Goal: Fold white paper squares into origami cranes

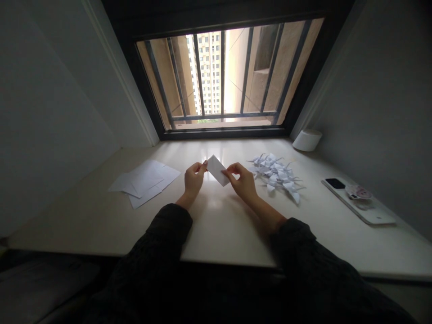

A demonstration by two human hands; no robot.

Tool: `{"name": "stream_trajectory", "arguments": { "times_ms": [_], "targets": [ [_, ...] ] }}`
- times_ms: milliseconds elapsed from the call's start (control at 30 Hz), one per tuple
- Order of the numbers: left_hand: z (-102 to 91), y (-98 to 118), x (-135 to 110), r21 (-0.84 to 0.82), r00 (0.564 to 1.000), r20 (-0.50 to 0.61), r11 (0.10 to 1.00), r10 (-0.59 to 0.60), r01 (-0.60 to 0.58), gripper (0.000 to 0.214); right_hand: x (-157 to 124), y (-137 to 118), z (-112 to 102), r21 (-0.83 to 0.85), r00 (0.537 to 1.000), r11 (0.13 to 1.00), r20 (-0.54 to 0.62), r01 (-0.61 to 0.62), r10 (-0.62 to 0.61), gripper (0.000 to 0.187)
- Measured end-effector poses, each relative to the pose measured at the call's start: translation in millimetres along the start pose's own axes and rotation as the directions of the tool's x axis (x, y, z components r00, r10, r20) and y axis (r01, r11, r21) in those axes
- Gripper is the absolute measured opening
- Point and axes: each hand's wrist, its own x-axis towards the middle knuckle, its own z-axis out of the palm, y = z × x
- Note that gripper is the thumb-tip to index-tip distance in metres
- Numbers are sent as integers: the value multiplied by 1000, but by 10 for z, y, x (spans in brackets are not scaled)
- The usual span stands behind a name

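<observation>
Dark knit sleeves (158, 243) angle inward to the raised left hand (194, 180) and right hand (242, 181), whose fingers grip opposite ends of a white paper rectangle (217, 170), with folded paper cranes (276, 175) to that paper's right.

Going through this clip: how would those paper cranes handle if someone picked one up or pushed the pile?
The paper cranes are probably very light and fragile, since they are thin white paper with narrow, pointed wings, so a firm pinch could crush one. They lie loosely heaped, so a push would likely scatter them or drag several together, and they may slide easily on the glossy desk.
</observation>
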Motion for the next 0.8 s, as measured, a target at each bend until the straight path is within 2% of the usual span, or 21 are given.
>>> {"name": "stream_trajectory", "arguments": {
  "times_ms": [167, 233, 300, 400, 467, 533, 600, 700, 800],
  "targets": [
    [-15, 37, -2, 6, 996, -40, 996, 86, -86, 34, 66, 110, 24, 193, 979, 961, 85, -197, 184, 29],
    [-24, 54, -3, 39, 986, -10, 986, 165, -165, 36, 92, 145, 32, 320, 957, 905, 164, -281, 239, 33],
    [-36, 69, -4, 82, 971, 36, 968, 236, -238, 29, 110, 157, 32, 426, 936, 837, 234, -342, 263, 37],
    [-64, 93, -7, 178, 954, 24, 937, 300, -299, 25, 124, 136, 14, 512, 925, 773, 260, -374, 276, 39],
    [-82, 111, -10, 260, 944, -3, 912, 330, -318, 26, 129, 115, -6, 533, 929, 761, 237, -370, 286, 39],
    [-91, 125, -13, 287, 944, 29, 902, 329, -323, 30, 135, 103, -24, 544, 930, 755, 217, -367, 296, 40],
    [-83, 126, -19, 214, 960, 139, 939, 244, -270, 38, 140, 107, -35, 557, 925, 739, 211, -380, 317, 40],
    [-42, 108, -35, 15, 952, 300, 998, 55, -62, 46, 150, 152, -27, 569, 906, 707, 215, -420, 365, 41],
    [5, 80, -51, -118, 930, 362, 986, -64, 114, 46, 162, 233, 3, 573, 879, 674, 218, -467, 424, 39]
  ]
}}
